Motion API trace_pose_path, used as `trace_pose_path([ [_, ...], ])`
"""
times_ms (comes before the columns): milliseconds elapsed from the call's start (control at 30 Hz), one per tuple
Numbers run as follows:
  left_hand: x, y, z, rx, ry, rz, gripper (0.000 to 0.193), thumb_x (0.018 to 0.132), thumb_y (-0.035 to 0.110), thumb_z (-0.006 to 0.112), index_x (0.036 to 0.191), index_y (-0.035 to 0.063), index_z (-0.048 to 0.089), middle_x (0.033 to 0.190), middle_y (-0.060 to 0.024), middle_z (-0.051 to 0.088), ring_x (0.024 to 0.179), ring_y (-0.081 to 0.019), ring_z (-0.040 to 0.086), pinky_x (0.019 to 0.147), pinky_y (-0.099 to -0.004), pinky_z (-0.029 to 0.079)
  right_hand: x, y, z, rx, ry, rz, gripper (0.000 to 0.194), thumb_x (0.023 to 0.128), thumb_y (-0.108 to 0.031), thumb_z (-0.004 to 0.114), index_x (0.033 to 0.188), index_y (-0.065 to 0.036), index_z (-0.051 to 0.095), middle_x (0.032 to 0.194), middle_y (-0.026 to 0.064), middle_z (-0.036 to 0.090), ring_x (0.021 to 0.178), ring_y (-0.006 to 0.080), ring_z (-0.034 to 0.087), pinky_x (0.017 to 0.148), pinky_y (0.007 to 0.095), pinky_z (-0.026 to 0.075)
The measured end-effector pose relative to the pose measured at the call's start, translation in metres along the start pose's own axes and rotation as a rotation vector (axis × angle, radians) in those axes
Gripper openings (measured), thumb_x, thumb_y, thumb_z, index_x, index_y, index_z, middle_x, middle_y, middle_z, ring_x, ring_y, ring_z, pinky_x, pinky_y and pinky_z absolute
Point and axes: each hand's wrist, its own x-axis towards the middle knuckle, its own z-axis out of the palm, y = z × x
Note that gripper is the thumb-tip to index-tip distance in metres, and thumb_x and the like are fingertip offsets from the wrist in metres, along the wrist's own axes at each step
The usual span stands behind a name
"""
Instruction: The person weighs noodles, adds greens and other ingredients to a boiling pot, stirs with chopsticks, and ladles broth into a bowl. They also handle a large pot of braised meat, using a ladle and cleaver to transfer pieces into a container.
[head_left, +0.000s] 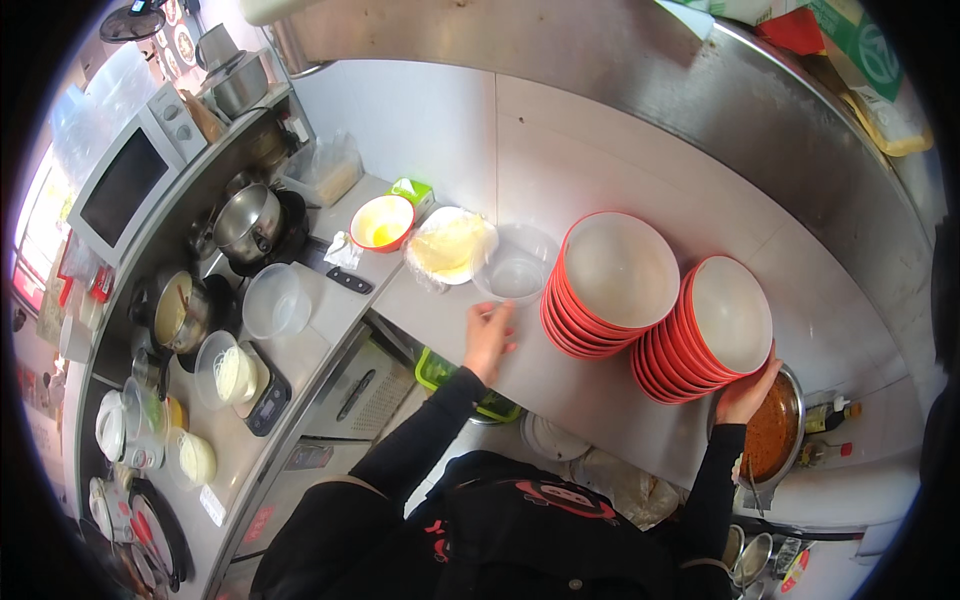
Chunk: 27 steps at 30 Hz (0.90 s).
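Note:
Two tall stacks of red bowls with pale insides stand side by side on the counter before me, the left stack (621, 270) and the right stack (731, 315). My right hand (746, 391) grips the near right side of the right stack, its fingers partly hidden behind the bowls. A clear round plastic container (514, 262) sits just left of the left stack. At its near edge is my left hand (489, 341), fingers partly bent; whether they pinch the rim is unclear. Beyond lies a white dish (450, 246) holding something pale yellow under plastic film.
A pan of reddish-brown sauce (772, 427) stands close beside my right hand. Along the left counter are a red bowl (382, 223) with yellow contents, a black-handled knife (349, 280), a clear tub (277, 301), a kitchen scale (268, 405) and metal pots (247, 221). A steel ledge (570, 56) overhangs the back.

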Motion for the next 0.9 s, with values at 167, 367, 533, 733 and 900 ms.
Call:
trace_pose_path([
  [167, 0.073, -0.012, -0.019, -0.061, -0.01, -0.141, 0.047, 0.086, 0.019, 0.062, 0.121, -0.0057, 0.04, 0.082, -0.0168, 0.059, 0.058, -0.0226, 0.063, 0.043, -0.0342, 0.052, -0.028, 0.023, -0.028, -0.35, 0.162, 0.317, 0.063, 0.093, -0.06, 0.043, 0.14, -0.018, 0.039, 0.143, 0.0067, 0.04, 0.128, 0.0227, 0.041, 0.099, 0.0523, 0.037],
  [367, 0.072, 0.015, -0.022, 0.159, 0.118, 0.078, 0.041, 0.083, 0.001, 0.049, 0.12, -0.0104, 0.036, 0.066, -0.0156, 0.058, 0.043, -0.022, 0.057, 0.036, -0.0336, 0.048, -0.038, 0.026, -0.035, -0.192, -0.013, 0.578, 0.08, 0.083, -0.074, 0.046, 0.142, -0.021, 0.035, 0.144, 0.0069, 0.036, 0.124, 0.0292, 0.043, 0.089, 0.0613, 0.043],
  [533, 0.01, 0.02, -0.09, 0.385, 0.048, 0.187, 0.047, 0.082, 0.0, 0.05, 0.126, -0.0094, 0.036, 0.059, -0.0137, 0.057, 0.039, -0.0198, 0.055, 0.033, -0.0315, 0.043, -0.044, 0.015, -0.016, -0.111, -0.047, 0.688, 0.086, 0.081, -0.076, 0.045, 0.145, -0.021, 0.032, 0.147, 0.0088, 0.032, 0.128, 0.0332, 0.041, 0.09, 0.0661, 0.042],
  [733, -0.025, -0.02, -0.086, 0.371, 0.022, 0.054, 0.049, 0.082, -0.001, 0.049, 0.129, -0.0082, 0.038, 0.06, -0.0133, 0.058, 0.041, -0.0194, 0.057, 0.035, -0.0307, 0.045, -0.063, 0.025, 0.004, -0.073, 0.039, 0.645, 0.092, 0.079, -0.08, 0.043, 0.147, -0.021, 0.026, 0.149, 0.0106, 0.027, 0.129, 0.0375, 0.037, 0.093, 0.0641, 0.041],
  [900, -0.006, -0.027, -0.088, 0.286, 0.035, 0.085, 0.05, 0.083, -0.002, 0.047, 0.131, -0.0071, 0.035, 0.064, -0.0141, 0.059, 0.043, -0.0194, 0.058, 0.036, -0.0308, 0.046, -0.071, 0.034, 0.012, -0.04, 0.053, 0.604, 0.093, 0.079, -0.082, 0.041, 0.147, -0.021, 0.026, 0.148, 0.0116, 0.028, 0.13, 0.0373, 0.037, 0.093, 0.0634, 0.041],
])
